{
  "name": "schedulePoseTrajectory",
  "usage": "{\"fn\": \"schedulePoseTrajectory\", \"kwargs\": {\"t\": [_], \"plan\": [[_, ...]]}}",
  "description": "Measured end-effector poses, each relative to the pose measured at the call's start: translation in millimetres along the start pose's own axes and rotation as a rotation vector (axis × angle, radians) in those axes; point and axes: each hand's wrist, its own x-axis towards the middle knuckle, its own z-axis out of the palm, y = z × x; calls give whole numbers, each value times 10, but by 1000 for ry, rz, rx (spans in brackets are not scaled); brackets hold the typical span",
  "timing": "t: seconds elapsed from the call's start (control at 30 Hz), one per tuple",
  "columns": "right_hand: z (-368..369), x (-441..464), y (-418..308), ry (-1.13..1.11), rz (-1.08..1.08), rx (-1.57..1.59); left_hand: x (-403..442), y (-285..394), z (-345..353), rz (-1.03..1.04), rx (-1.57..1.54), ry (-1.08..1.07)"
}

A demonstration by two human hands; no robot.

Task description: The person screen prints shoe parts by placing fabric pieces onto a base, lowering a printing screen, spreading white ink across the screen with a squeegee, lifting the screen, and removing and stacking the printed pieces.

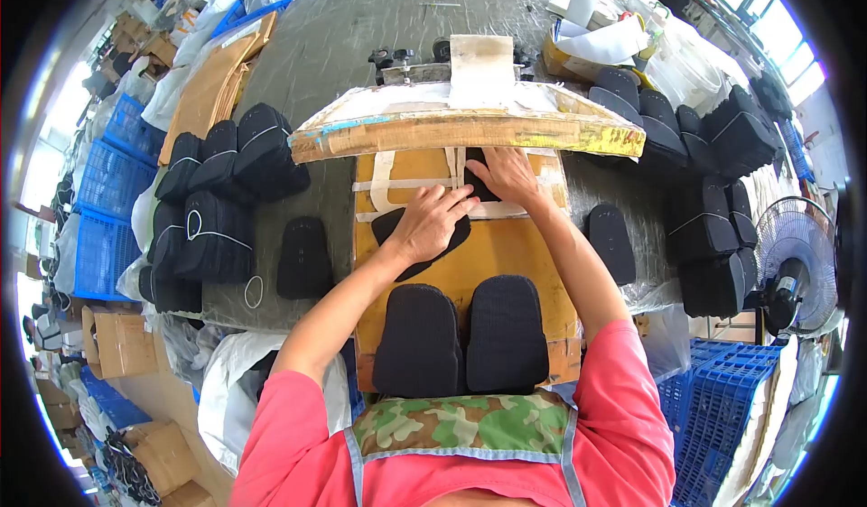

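On the worktop (316, 42), our left hand (428, 222) covers a slanted black pad (452, 241) at the board's (519, 247) eleven o'clock; our right hand (508, 178) touches a black piece (472, 166) at twelve, perhaps aligning it by pale strips (383, 180). Whether either grip clasps, we cannot tell.

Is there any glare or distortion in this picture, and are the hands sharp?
Head view: strong fisheye bending, with black corners; head view: upper-right windows look blown out; head view: left hand and right hand fairly sharp, without obvious motion blur.

Two pads (508, 334) on the board (508, 249)
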Motion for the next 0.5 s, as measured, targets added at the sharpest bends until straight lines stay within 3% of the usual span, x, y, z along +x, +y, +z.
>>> {"fn": "schedulePoseTrajectory", "kwargs": {"t": [0.23,0.4,0.5], "plan": [[-69,-70,-62,-72,172,5,3,-27,23,-54,-113,33],[69,-87,-64,112,31,-147,27,-111,-188,-190,-434,93],[-13,-92,-87,-143,94,-113,-65,-237,-330,-296,-597,243]]}}
